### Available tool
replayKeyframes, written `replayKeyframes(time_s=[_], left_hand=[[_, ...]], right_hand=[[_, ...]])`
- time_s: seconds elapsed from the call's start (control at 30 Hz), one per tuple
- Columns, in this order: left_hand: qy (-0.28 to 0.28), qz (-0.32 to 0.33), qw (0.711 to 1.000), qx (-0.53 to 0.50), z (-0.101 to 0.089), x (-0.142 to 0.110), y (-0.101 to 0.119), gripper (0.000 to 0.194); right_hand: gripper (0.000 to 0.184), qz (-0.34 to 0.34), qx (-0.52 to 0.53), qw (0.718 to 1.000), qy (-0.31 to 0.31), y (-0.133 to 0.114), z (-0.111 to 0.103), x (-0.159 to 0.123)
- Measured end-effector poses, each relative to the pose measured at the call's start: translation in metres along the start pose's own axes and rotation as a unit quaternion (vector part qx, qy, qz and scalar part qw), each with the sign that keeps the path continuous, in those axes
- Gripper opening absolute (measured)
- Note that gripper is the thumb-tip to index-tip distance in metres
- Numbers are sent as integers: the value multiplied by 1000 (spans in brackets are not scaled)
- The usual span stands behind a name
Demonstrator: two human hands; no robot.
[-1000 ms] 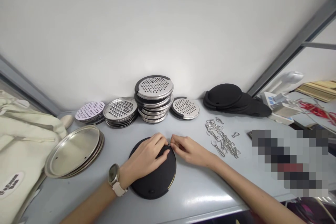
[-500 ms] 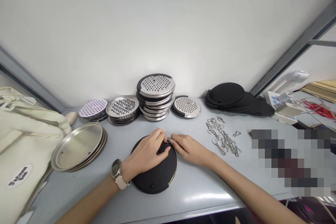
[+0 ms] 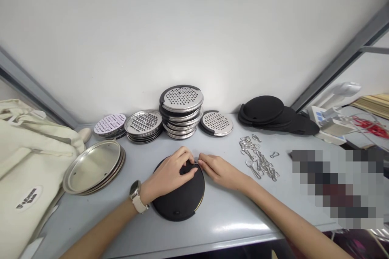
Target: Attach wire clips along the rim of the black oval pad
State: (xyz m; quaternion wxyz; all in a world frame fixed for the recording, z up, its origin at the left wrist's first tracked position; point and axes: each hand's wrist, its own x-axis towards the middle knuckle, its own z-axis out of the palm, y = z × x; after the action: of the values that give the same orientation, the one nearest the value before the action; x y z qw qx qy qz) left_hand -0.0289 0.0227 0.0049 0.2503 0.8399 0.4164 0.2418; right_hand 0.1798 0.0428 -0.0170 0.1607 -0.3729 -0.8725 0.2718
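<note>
A round black disc [image 3: 182,202] lies on the table before me, with a thin gold-coloured line along its right edge. My left hand [image 3: 170,174] lies across its upper part, with fingers and thumb closed on the far right of the rim. At that same spot my right hand [image 3: 221,172] pinches a small silvery metal piece [image 3: 196,164], mostly hidden by the fingertips. Right of my hands lies a loose pile of metal snap clips [image 3: 258,160], with a single clip [image 3: 274,154] apart from it.
Along the wall stand a lilac perforated disc [image 3: 110,124], grater discs [image 3: 144,123], a tall stack of black-rimmed graters [image 3: 182,99], another grater [image 3: 217,123] and black discs [image 3: 263,109]. Metal plates [image 3: 94,166] and a cloth bag [image 3: 39,170] are left. A blurred patch [image 3: 337,190] hides something right.
Both hands stay at the disc's far right rim, with only slight finger movement. The view has shifted a little.
</note>
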Motion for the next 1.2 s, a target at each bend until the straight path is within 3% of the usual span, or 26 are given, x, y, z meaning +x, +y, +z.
replayKeyframes(time_s=[0.5,0.8,1.2], left_hand=[[-4,25,1000,14,-1,1,2,17],[51,3,997,61,1,2,-2,34],[19,90,979,181,2,0,5,18]], right_hand=[[25,-20,-43,999,-5,4,3,2],[30,-22,-64,998,-8,5,5,2],[27,-15,-37,999,-10,5,5,1]])
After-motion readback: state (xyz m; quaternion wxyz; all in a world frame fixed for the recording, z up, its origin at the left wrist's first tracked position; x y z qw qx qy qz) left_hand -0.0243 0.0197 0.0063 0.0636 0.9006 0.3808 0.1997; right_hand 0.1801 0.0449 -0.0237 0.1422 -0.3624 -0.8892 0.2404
